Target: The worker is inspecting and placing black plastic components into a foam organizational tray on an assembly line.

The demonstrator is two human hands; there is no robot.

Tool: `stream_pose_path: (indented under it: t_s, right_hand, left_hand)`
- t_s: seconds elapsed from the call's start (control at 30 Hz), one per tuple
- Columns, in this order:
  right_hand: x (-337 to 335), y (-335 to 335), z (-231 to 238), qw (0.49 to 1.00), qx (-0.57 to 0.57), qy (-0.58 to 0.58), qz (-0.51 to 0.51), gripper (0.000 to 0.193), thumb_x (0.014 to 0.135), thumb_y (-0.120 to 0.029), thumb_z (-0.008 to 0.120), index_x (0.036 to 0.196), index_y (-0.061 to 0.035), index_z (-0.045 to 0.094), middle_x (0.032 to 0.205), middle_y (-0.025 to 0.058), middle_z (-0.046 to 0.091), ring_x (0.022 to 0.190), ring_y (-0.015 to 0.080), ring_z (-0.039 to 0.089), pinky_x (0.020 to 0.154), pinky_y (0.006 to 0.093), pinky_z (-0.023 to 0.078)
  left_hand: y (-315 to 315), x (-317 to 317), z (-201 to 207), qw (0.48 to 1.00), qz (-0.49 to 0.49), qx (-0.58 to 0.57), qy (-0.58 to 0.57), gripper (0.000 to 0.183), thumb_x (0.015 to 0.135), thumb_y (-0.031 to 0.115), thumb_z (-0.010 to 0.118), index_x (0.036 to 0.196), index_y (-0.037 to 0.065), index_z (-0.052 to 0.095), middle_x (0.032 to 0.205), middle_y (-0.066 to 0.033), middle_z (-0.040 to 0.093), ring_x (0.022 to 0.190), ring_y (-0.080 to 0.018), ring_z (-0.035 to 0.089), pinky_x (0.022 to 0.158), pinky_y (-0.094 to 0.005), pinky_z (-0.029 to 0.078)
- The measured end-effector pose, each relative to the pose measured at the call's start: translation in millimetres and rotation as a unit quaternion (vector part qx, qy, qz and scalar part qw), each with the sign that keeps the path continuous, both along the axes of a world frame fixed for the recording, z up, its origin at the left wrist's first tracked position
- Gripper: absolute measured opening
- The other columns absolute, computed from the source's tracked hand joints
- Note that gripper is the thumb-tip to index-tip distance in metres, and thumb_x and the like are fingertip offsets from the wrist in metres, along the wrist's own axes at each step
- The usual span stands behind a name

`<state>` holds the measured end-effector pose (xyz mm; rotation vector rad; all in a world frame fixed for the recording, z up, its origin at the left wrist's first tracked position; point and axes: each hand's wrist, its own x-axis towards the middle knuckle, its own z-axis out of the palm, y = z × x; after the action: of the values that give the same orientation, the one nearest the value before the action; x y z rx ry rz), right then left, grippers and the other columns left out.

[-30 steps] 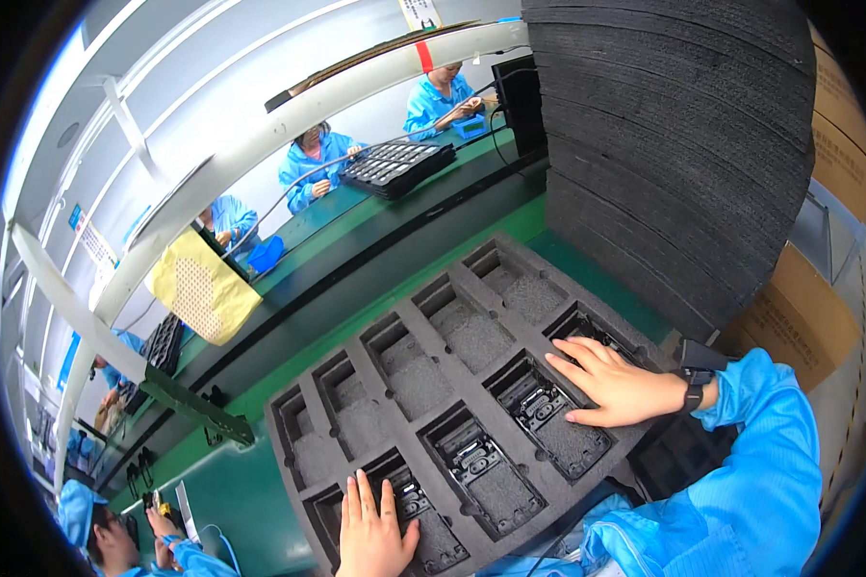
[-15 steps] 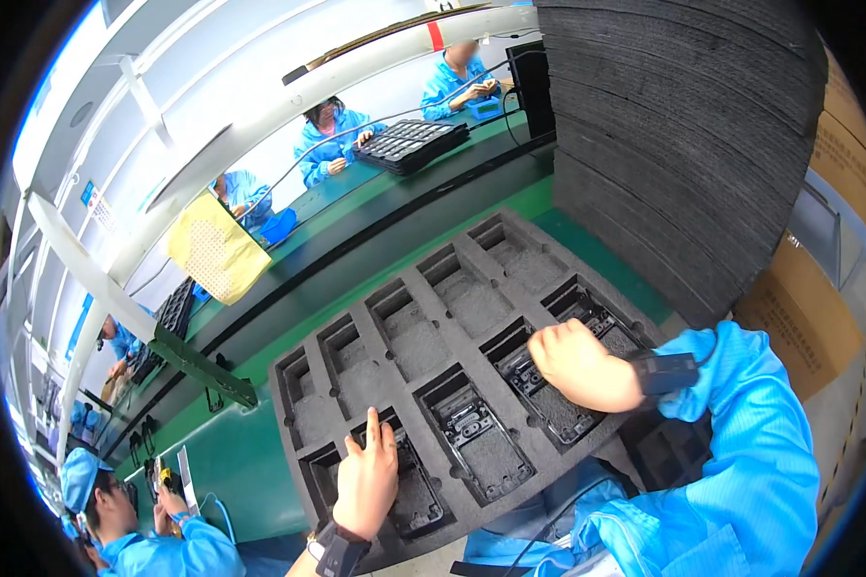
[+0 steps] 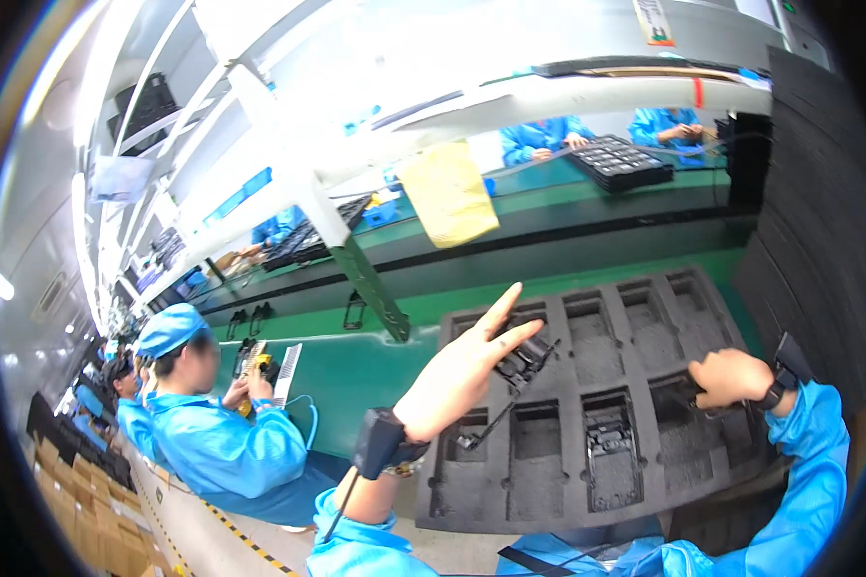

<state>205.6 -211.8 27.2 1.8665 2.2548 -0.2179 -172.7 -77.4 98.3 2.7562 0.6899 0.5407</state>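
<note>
A dark grey foam tray (image 3: pixel 573 385) with two rows of pockets lies in front of me. My left hand (image 3: pixel 457 380) is over its left part, two fingers stretched out, with a thin black device frame (image 3: pixel 527 361) tilted beneath them. The hand covers the frame's middle, and the thumb is hidden. Another black frame (image 3: pixel 614 452) sits in a near-row pocket. Over the right end of the tray, my right hand (image 3: pixel 731 378) is closed with curled fingers. What those fingers hold, if anything, is too dark to make out.
A tall stack of dark foam sheets (image 3: pixel 823 231) stands at the right. The green bench (image 3: pixel 356 394) runs left, where a co-worker in blue (image 3: pixel 216 423) handles a yellow-black item. A green post (image 3: pixel 370 293) and yellow sheet (image 3: pixel 449 195) stand beyond the tray.
My view has swung left, bringing the neighbouring co-worker further in. The left hand has risen from the near-row pocket with the black frame. The right hand is still closed over the right end.
</note>
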Motion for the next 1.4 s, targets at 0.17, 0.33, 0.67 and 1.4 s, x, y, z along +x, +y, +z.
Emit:
stream_pose_path:
  t_s: [0.17, 0.33, 0.67, 1.4]
  right_hand:
    - [13.3, 15.9, 26.3, 0.997, -0.074, 0.023, -0.021, 0.049, 0.078, -0.040, 0.064, 0.097, 0.0046, 0.057, 0.080, 0.0281, 0.067, 0.080, 0.0461, 0.066, 0.072, 0.0508, 0.054]
    - [11.0, 43.0, 70.6, 0.998, -0.038, 0.045, -0.018, 0.025, 0.082, -0.021, 0.056, 0.093, 0.0015, 0.052, 0.073, 0.0236, 0.067, 0.075, 0.0440, 0.066, 0.071, 0.0487, 0.054]
    - [25.3, 206.8, -9.4, 0.587, 0.084, 0.782, -0.195, 0.040, 0.091, -0.003, 0.038, 0.130, -0.0030, 0.045, 0.096, 0.0163, 0.067, 0.072, 0.0217, 0.070, 0.064, 0.0297, 0.059]
    - [-30.7, 196.4, -67.3, 0.503, 0.068, 0.844, -0.175, 0.044, 0.097, -0.008, 0.042, 0.139, -0.0016, 0.032, 0.124, 0.0234, 0.058, 0.109, 0.0333, 0.064, 0.091, 0.0396, 0.054]
  left_hand:
    - [55.6, 20.4, -13.6, 0.984, 0.007, 0.017, -0.176, 0.081, 0.069, -0.020, 0.037, 0.146, 0.005, 0.035, 0.145, -0.0248, 0.042, 0.127, -0.0385, 0.051, 0.101, -0.0421, 0.046]
    - [106.0, 70.6, -40.9, 0.958, 0.063, -0.160, -0.229, 0.055, 0.075, -0.008, 0.042, 0.129, -0.005, 0.047, 0.118, -0.0303, 0.060, 0.116, -0.0395, 0.059, 0.098, -0.0409, 0.046]
    - [173.4, 160.1, -150.3, 0.812, 0.092, -0.341, -0.464, 0.045, 0.084, -0.008, 0.043, 0.128, -0.003, 0.051, 0.093, -0.0176, 0.068, 0.082, -0.0220, 0.069, 0.075, -0.0330, 0.053]
    - [148.3, 150.0, -145.0, 0.673, -0.015, -0.583, -0.455, 0.037, 0.095, -0.004, 0.041, 0.132, -0.004, 0.042, 0.124, -0.0188, 0.059, 0.114, -0.0276, 0.061, 0.097, -0.0400, 0.054]
